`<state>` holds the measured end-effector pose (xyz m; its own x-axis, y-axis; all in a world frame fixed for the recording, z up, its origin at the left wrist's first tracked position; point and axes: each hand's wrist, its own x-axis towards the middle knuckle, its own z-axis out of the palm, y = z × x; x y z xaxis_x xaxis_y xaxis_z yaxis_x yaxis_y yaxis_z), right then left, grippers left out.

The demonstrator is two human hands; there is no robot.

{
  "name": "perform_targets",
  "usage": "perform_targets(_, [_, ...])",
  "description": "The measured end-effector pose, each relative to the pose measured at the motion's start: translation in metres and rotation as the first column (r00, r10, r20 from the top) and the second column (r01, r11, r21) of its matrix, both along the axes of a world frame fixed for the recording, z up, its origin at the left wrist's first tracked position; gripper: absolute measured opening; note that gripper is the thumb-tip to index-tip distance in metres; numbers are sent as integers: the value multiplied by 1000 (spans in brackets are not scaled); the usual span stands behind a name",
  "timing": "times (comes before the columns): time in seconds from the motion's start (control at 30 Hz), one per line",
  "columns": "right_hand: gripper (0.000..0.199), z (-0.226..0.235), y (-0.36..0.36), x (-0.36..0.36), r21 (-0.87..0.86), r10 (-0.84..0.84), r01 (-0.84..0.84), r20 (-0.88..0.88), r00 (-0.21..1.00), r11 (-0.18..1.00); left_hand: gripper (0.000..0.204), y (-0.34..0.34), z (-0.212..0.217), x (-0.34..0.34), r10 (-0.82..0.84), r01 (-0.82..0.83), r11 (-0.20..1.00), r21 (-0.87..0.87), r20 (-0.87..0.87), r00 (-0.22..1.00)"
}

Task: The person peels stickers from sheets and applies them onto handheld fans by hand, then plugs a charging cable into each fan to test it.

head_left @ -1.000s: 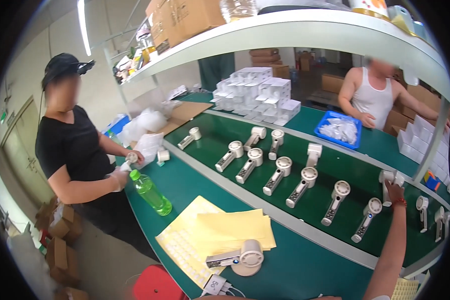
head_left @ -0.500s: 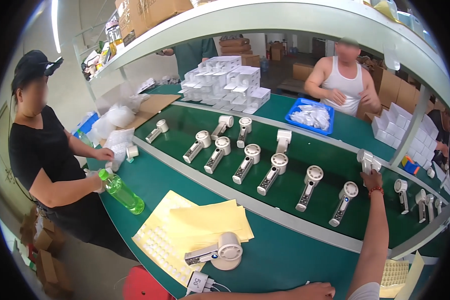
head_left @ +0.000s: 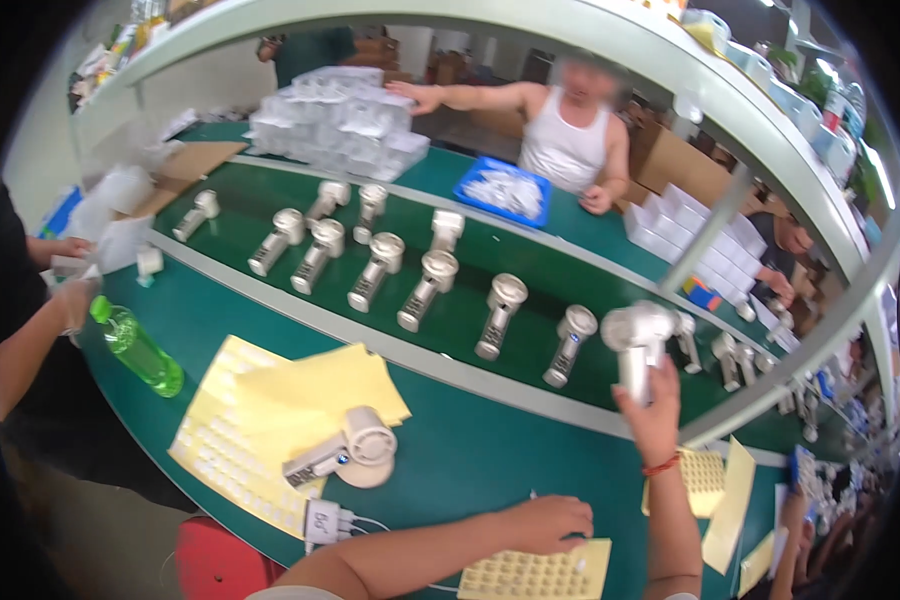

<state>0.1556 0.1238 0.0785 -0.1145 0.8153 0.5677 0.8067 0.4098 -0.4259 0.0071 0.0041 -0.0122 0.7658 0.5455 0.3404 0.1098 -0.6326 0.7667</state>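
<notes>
The left hand (head_left: 550, 522) lies flat, fingers together, on a yellow sticker sheet (head_left: 535, 577) at the table's near edge. Further away, the right hand (head_left: 650, 410) grips a white handheld fan (head_left: 638, 338) upright above the green conveyor belt (head_left: 470, 250), where similar fans (head_left: 370, 270) lie in rows

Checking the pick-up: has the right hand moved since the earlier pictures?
Yes. The right hand has come back from the dark green belt, lifting a white handheld fan above the belt's near pale edge rail.
</notes>
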Motion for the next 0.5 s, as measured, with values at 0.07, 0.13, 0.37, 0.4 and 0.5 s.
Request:
perform_targets(0.07, [46,4,-39,-22,-129,102,-106,-32,994,986,13,-7,1,1,-12,11,999,35,35,999])
perform_targets(0.13, [50,6,-64,-44,-283,151,-128,61,987,951,15,-9,8,-5,-53,53,998,31,-9,999])
perform_targets(0.37, [54,-10,-101,-87,-399,203,-114,190,961,910,22,-12,-27,18,184,-207,966,155,152,971])
perform_targets(0.4, [53,-11,-104,-92,-421,211,-101,224,951,902,20,-14,-26,20,161,-159,987,-26,204,966])
perform_targets(0.5, [52,-7,-106,-107,-499,195,-40,263,945,866,17,-9,-26,24,141,-91,971,-220,223,965])
